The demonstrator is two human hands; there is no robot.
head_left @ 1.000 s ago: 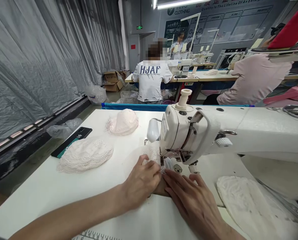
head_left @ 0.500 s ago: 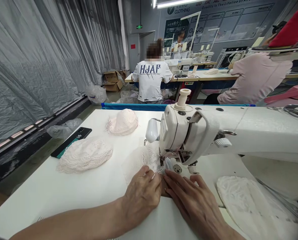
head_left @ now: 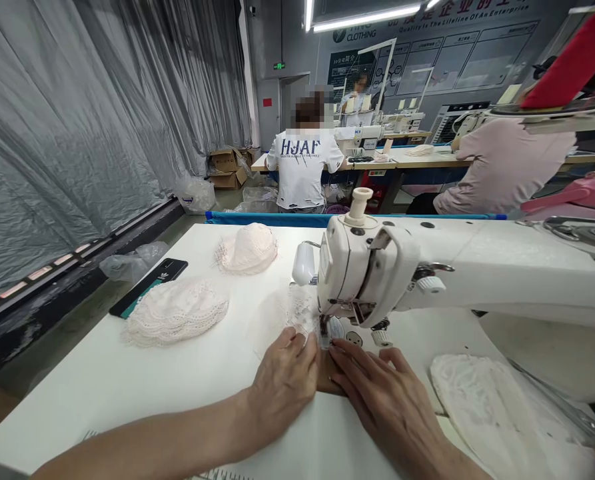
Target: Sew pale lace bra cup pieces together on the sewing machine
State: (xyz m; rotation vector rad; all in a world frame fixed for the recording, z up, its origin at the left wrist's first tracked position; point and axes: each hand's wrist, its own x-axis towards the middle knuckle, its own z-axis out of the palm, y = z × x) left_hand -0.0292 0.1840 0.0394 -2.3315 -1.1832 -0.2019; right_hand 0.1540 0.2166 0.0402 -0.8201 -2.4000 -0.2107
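A thin white lace piece (head_left: 301, 308) lies under the head of the white sewing machine (head_left: 402, 263), left of the presser foot (head_left: 324, 328). My left hand (head_left: 286, 377) has its fingers closed on the near edge of this lace. Just right of it, my right hand (head_left: 382, 393) lies palm down with its fingers stretched toward the presser foot; what is under its fingertips is hidden. Between my hands shows a flat brown piece (head_left: 330, 375), partly covered by the fingers.
On the left stand a pile of pale lace cups (head_left: 177, 312), another pale cup stack (head_left: 250, 248) and a phone (head_left: 170, 270). White fabric pieces (head_left: 492, 393) lie at the right under the machine arm. Ahead, people work at other machines beyond a blue bar (head_left: 267, 219).
The lace has moved slightly forward, away from me, at the presser foot. My left hand's fingers have shifted a little; the right hand stays nearly in place. The whole view has tilted slightly.
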